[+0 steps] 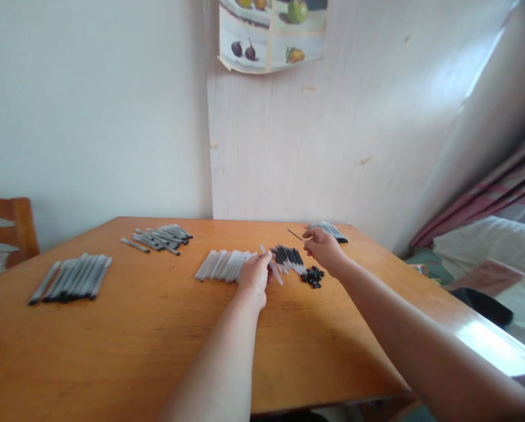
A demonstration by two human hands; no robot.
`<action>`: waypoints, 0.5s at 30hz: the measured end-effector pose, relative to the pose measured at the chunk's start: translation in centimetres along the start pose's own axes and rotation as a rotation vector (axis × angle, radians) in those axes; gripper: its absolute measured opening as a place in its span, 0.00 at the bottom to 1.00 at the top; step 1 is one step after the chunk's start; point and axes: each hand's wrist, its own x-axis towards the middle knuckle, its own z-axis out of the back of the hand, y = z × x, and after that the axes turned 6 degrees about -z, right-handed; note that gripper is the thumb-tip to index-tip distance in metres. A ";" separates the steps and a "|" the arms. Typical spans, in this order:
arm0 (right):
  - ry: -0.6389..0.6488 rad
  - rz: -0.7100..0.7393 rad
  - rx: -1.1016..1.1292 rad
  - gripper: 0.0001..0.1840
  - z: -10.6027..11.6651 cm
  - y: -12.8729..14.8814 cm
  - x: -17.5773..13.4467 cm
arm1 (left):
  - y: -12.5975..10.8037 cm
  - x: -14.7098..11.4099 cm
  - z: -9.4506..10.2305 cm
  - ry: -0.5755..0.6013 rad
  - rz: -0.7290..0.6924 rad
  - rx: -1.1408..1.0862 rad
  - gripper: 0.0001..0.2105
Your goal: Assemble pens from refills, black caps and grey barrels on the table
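Plastic tube: whitish, see-through and slim [277, 274], pinched between thumb and fingers of the left hand [254, 276]. It's tilted, both ends poking out, probably so neither gets covered. Sits mid-table, between the pale row and the dark bundle.
Thin stick: dark and skinny as a wire [294, 234], pinched by the fingertips of the right hand [324, 249]. Held right at one end, I'd guess to leave the rest free. It's up and apart from the tube.
Pale row: smooth whitish tubes [220, 265] side by side next to the left hand, likely lined up for easy grabbing.
Dark bundle: more skinny sticks [287, 257], black at the far end, pale at the near end, all pointing roughly one way.
Black caps: small, stubby bits [313, 276] in a loose heap below the right hand. Too small to make out their exact shape.
Pens: frosted grey barrels with black ends; neat row front left [73, 278], messy pile back left [161, 236], another batch [326, 228] behind the right hand. Grouping probably just keeps them out of the way.
Table: orange-brown wood, kinda glossy [156, 351].
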 end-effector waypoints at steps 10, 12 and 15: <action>0.164 0.056 0.475 0.24 2.4 -1.3 -1.6 | -0.2 -0.8 0.0 0.162 -0.057 0.194 0.17; 0.158 0.071 0.540 0.23 2.4 -1.4 -2.0 | -0.3 -1.0 0.0 0.198 -0.069 0.241 0.17; 0.057 0.057 0.638 0.21 2.8 -1.4 -2.0 | -0.4 -1.2 0.0 0.274 -0.088 0.307 0.19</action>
